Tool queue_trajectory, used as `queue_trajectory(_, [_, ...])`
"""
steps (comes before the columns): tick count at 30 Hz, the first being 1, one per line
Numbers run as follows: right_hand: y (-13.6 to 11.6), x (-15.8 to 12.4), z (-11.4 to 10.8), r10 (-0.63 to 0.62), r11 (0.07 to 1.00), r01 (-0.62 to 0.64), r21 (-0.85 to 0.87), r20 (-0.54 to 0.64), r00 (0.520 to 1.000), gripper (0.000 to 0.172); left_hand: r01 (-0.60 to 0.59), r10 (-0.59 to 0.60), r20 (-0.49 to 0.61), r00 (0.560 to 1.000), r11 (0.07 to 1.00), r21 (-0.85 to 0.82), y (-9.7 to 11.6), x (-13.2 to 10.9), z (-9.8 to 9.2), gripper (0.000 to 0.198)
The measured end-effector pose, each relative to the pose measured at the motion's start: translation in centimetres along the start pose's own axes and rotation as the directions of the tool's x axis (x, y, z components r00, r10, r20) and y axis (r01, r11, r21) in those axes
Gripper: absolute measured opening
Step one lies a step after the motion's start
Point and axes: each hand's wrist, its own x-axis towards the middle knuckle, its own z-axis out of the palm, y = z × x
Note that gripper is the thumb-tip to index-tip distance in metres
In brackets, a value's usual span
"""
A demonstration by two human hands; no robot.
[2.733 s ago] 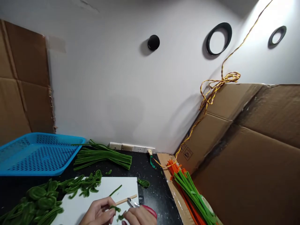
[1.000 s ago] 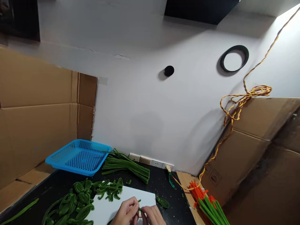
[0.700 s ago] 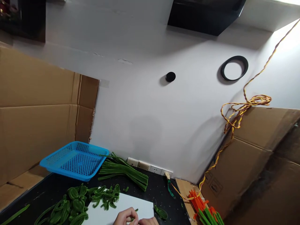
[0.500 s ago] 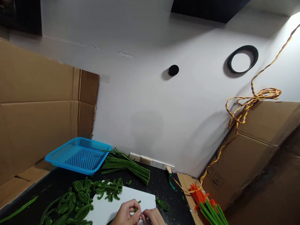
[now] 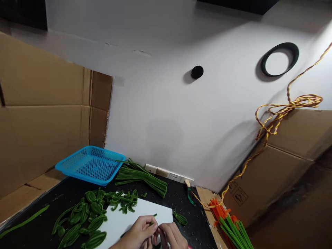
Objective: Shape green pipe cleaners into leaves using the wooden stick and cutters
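Both hands meet at the bottom edge over a white board (image 5: 145, 212). My left hand (image 5: 137, 235) and my right hand (image 5: 172, 236) pinch together on a short green pipe-cleaner piece (image 5: 153, 220), of which only a small tip shows between the fingertips. A pile of bent green leaf shapes (image 5: 85, 218) lies left of the hands, partly on the board. A bundle of straight green pipe cleaners (image 5: 141, 174) rests behind the board near the wall.
A blue perforated basket (image 5: 90, 167) stands at the back left. Orange and green stems (image 5: 229, 226) lie bundled at the right beside cardboard boxes (image 5: 280, 173). A yellow twisted cable (image 5: 275, 121) hangs over them. Wall sockets (image 5: 167, 174) line the dark tabletop's back edge. A single green leaf (image 5: 181, 218) lies right of the board.
The view swung up and left, then dipped back down. The hands stay pinched together on the green piece; the wooden stick and metal tool seen earlier are out of sight.
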Motion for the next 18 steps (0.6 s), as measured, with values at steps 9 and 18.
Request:
queue_trajectory(9, [-0.8, 0.0, -0.9, 0.148, 0.977, -0.173, 0.125, 0.190, 0.971, 0.021, -0.017, 0.017, -0.024, 1.000, 1.000, -0.018, 1.8, -2.1, 0.7, 0.057])
queue_trajectory(18, [-2.4, -0.1, -0.9, 0.540, 0.661, -0.626, 0.413, 0.316, 0.780, 0.036, -0.024, 0.024, -0.005, 1.000, 0.995, 0.102, 2.4, -2.9, 0.9, 0.060])
